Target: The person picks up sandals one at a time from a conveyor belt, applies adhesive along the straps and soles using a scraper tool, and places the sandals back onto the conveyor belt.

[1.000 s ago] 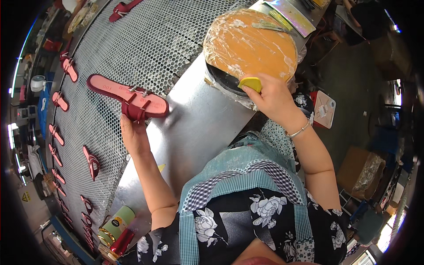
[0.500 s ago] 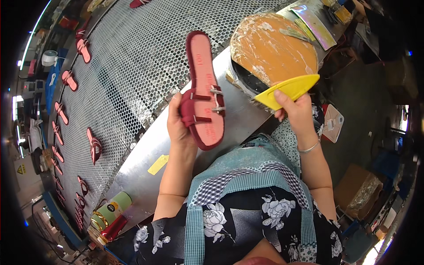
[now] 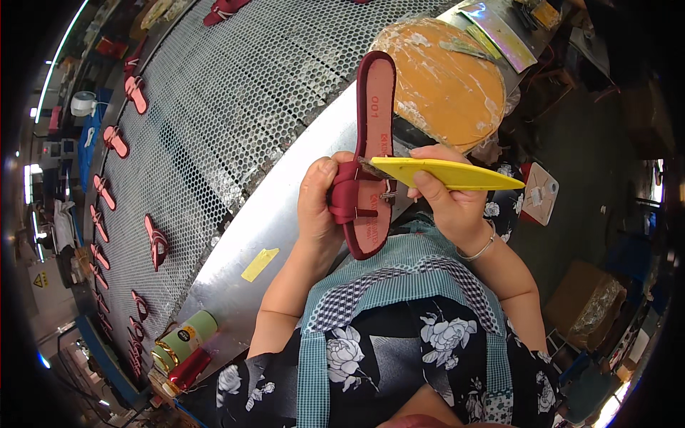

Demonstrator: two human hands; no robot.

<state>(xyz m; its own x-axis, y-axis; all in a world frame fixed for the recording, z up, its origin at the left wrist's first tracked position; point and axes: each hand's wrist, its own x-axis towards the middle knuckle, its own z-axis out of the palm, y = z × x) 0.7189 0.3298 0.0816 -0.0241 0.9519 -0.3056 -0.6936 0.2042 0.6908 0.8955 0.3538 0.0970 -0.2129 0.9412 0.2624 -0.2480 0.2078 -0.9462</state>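
Observation:
A dark red slide sandal (image 3: 374, 118) with a pink insole stands nearly upright in view, toe end down. My left hand (image 3: 317, 203) grips it by the strap side, with the fingers behind it. In my right hand (image 3: 460, 217) is a flat yellow-handled brush (image 3: 457, 175), thumb on top. Its dark bristle tip meets or nearly meets the sandal's upper strap; I cannot tell whether they touch. The hand and brush hide part of the straps. Just beyond sits a round orange lid (image 3: 449, 85), streaked with whitish residue, on a dark base.
A metal mesh conveyor (image 3: 235, 93) carries several similar sandals (image 3: 156, 242) on the left. Along its edge runs a steel ledge (image 3: 235, 235) with a yellow tape strip (image 3: 260, 264). A green can (image 3: 193, 335) stands at lower left; a shiny sheet (image 3: 499, 36) lies at far right.
The sandal has moved right and is turned more upright. My right hand has brought the brush left from the orange lid to the straps. Sandals on the conveyor have shifted slightly.

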